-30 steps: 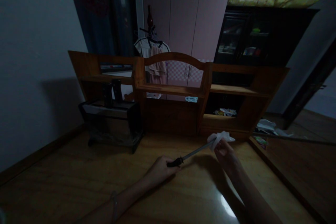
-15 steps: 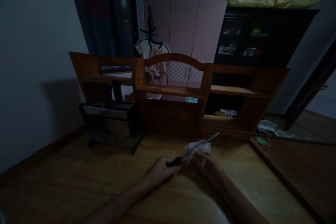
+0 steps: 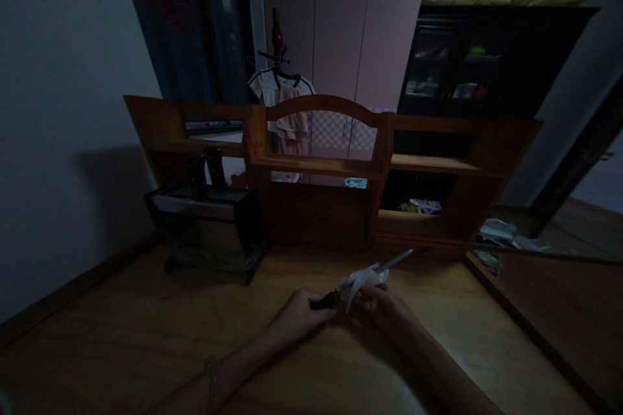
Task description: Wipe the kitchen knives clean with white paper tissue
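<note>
My left hand (image 3: 296, 318) is closed round the black handle of a knife (image 3: 389, 264) whose thin blade points up and to the right over the wooden table (image 3: 146, 324). My right hand (image 3: 382, 308) pinches a white tissue (image 3: 360, 280) wrapped round the blade close to the handle. Both forearms rest low over the table.
A wooden shelf unit (image 3: 321, 168) stands along the table's back edge. A dark knife rack (image 3: 209, 220) sits at its left. Crumpled paper (image 3: 421, 206) lies in the right compartment. Pink wardrobe (image 3: 341, 52) and dark cabinet (image 3: 462, 65) stand behind. The room is dim.
My right hand has slid the tissue down the blade from the tip to near the handle. The left hand has held the knife still.
</note>
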`<action>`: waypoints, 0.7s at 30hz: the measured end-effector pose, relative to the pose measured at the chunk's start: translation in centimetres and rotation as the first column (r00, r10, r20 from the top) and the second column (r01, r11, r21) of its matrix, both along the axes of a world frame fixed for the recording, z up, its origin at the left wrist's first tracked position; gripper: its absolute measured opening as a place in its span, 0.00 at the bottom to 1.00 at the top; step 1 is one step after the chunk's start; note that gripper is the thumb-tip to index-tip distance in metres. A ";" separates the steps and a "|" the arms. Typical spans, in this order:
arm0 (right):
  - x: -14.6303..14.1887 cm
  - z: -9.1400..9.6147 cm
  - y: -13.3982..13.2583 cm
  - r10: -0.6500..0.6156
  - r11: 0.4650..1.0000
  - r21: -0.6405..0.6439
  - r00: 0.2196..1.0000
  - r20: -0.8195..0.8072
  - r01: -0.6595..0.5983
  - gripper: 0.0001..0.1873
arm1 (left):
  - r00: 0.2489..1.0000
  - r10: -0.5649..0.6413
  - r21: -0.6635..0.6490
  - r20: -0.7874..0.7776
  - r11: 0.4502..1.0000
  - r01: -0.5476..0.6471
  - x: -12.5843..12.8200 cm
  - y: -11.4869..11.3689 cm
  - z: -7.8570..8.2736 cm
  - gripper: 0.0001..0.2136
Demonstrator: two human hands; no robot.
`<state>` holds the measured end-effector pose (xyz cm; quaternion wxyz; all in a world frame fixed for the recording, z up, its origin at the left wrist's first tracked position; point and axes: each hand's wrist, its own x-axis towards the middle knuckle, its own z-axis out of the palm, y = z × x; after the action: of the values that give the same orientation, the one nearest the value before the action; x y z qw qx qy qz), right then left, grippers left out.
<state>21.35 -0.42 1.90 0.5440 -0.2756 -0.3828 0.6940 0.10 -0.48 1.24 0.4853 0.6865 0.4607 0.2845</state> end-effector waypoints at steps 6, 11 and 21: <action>1.4 0.0 0.8 -0.149 0.989 -0.025 0.989 -0.024 0.148 0.12 | 1.000 0.029 0.029 -0.004 0.999 -0.029 0.0 0.3 -0.8 0.17; 2.6 0.5 1.6 -0.267 0.963 -0.069 0.962 -0.061 0.262 0.14 | 0.999 0.030 0.036 -0.011 0.999 -0.029 -0.2 0.3 -0.7 0.17; 4.9 -0.3 3.1 -0.402 0.916 -0.055 0.908 -0.121 0.398 0.12 | 0.998 0.047 0.014 -0.038 0.999 -0.047 -0.1 0.1 -0.2 0.18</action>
<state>26.24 2.71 1.62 0.6942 -0.3103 -0.2720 0.5898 0.04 -0.40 1.02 0.4650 0.6840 0.4841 0.2855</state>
